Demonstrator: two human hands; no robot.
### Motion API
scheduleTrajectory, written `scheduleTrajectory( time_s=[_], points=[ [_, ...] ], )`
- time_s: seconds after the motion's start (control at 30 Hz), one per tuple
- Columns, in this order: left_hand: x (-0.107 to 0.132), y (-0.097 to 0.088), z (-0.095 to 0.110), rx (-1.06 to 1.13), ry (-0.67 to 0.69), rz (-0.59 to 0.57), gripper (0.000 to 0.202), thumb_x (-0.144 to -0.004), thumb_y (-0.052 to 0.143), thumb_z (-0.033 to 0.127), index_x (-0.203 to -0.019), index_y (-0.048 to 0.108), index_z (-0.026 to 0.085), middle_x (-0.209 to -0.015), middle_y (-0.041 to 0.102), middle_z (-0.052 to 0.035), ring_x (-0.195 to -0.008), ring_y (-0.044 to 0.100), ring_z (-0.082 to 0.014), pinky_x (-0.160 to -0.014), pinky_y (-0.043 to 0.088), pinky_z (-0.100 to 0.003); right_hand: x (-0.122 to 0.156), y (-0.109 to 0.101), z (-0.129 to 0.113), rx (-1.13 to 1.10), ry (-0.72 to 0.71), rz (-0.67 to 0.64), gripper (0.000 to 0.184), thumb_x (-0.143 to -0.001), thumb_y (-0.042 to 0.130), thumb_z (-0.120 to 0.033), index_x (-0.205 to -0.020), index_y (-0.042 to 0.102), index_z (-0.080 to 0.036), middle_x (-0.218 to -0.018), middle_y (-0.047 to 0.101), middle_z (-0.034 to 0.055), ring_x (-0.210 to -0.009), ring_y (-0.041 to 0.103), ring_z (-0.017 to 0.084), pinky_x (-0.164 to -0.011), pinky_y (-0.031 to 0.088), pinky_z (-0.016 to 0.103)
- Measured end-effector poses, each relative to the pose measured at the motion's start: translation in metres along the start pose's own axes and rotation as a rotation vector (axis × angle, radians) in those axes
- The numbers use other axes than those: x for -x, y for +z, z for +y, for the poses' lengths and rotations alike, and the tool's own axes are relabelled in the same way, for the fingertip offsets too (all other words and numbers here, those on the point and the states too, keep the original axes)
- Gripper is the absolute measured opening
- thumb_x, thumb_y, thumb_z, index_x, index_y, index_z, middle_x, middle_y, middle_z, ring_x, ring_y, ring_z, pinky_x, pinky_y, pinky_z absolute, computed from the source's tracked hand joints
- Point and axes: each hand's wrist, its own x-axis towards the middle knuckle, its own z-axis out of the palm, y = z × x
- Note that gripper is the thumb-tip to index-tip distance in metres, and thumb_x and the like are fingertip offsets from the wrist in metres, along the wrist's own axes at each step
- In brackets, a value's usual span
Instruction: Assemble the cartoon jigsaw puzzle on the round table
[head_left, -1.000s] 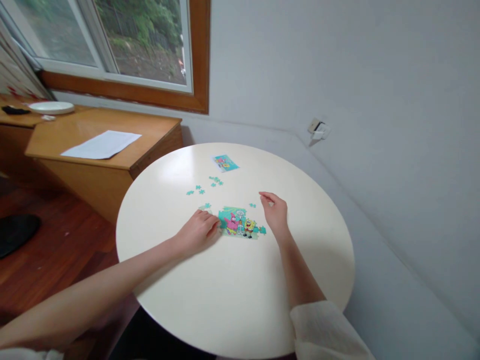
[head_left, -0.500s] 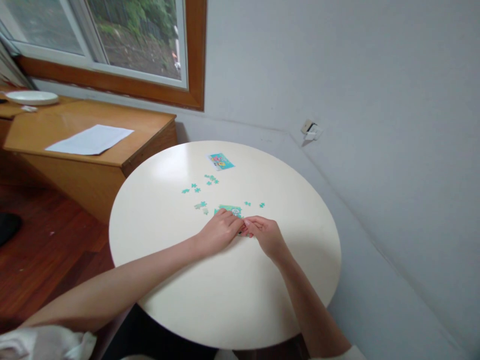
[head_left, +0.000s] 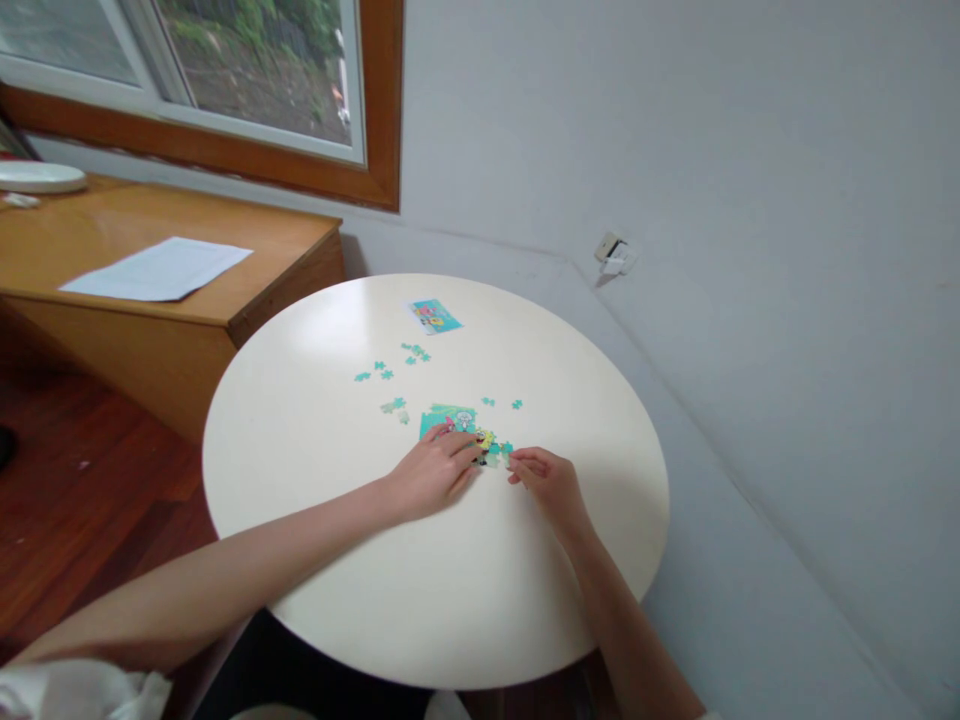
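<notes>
A partly joined jigsaw puzzle (head_left: pixel 450 416) in green with cartoon figures lies on the round white table (head_left: pixel 420 600). My left hand (head_left: pixel 435 472) rests over its near left part, fingers stretched out and covering some of the picture. At the puzzle's right edge my right hand (head_left: pixel 549 482) has thumb and forefinger pinched on a green puzzle piece (head_left: pixel 508 449). That piece touches or nearly touches the joined ones; I cannot tell which.
Loose puzzle pieces (head_left: pixel 387 375) lie scattered beyond and left of the puzzle, with two more (head_left: pixel 517 404) to its right. A picture card (head_left: pixel 435 316) lies near the far edge. On a wooden desk (head_left: pixel 285 230) at left are paper (head_left: pixel 159 268) and a white round object (head_left: pixel 41 178).
My right hand has drawn away from my left, to the right, uncovering the puzzle's right part. My left hand stays on the puzzle. The whole view has shifted slightly.
</notes>
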Motion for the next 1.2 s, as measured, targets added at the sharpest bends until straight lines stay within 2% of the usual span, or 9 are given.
scheduleTrajectory(
  time_s=[0.17, 0.3, 0.73, 0.9, 1.03, 1.2],
  points=[
    [0.023, -0.007, -0.004, -0.067, -0.035, -0.097, 0.034, -0.090, 0.036, 0.032, -0.118, 0.051, 0.018, -0.128, 0.050, -0.0143, -0.120, 0.044, -0.0248, -0.101, 0.027, -0.049, -0.004, 0.004, 0.007, 0.102, -0.038, 0.011, 0.014, -0.059, 0.060, -0.031, -0.065, 0.063, -0.018, -0.053, 0.065, 0.0017, -0.046, 0.061, 0.016, -0.048, 0.046, 0.026],
    [0.033, -0.004, -0.005, -0.087, -0.047, -0.159, 0.039, -0.091, 0.033, 0.033, -0.124, 0.047, 0.018, -0.132, 0.046, -0.0164, -0.125, 0.039, -0.0266, -0.103, 0.023, -0.053, -0.007, 0.005, 0.012, 0.168, -0.053, -0.002, 0.013, -0.061, 0.060, -0.031, -0.065, 0.063, -0.019, -0.053, 0.065, 0.0012, -0.046, 0.060, 0.016, -0.049, 0.046, 0.026],
    [0.037, 0.000, -0.006, -0.081, -0.043, -0.146, 0.041, -0.092, 0.031, 0.032, -0.128, 0.044, 0.018, -0.139, 0.038, -0.0165, -0.129, 0.034, -0.0264, -0.105, 0.022, -0.052, -0.009, 0.004, 0.004, 0.323, -0.064, -0.030, 0.012, -0.062, 0.056, -0.030, -0.064, 0.063, -0.020, -0.055, 0.065, 0.0014, -0.050, 0.059, 0.015, -0.049, 0.045, 0.026],
    [0.037, 0.000, -0.006, -0.079, -0.042, -0.135, 0.040, -0.092, 0.032, 0.031, -0.128, 0.044, 0.018, -0.139, 0.039, -0.0158, -0.129, 0.034, -0.0259, -0.105, 0.021, -0.051, -0.003, 0.004, 0.003, 0.393, -0.151, 0.004, 0.013, -0.064, 0.055, -0.029, -0.064, 0.063, -0.019, -0.054, 0.061, 0.0006, -0.049, 0.055, 0.014, -0.049, 0.043, 0.026],
    [0.038, 0.001, -0.006, -0.079, -0.043, -0.137, 0.040, -0.092, 0.033, 0.031, -0.128, 0.044, 0.018, -0.139, 0.038, -0.0155, -0.130, 0.033, -0.0254, -0.106, 0.021, -0.050, 0.004, 0.005, 0.008, 0.412, -0.255, 0.081, 0.021, -0.070, 0.053, -0.032, -0.076, 0.066, -0.018, -0.063, 0.062, 0.0032, -0.053, 0.055, 0.015, -0.051, 0.045, 0.027],
    [0.038, 0.002, -0.006, -0.074, -0.045, -0.130, 0.040, -0.092, 0.033, 0.030, -0.128, 0.044, 0.018, -0.139, 0.038, -0.0153, -0.130, 0.033, -0.0253, -0.106, 0.021, -0.050, 0.009, 0.006, 0.008, 0.484, -0.390, 0.035, 0.024, -0.078, 0.046, -0.028, -0.082, 0.068, -0.019, -0.076, 0.063, 0.0061, -0.064, 0.058, 0.016, -0.059, 0.047, 0.028]
  ],
)
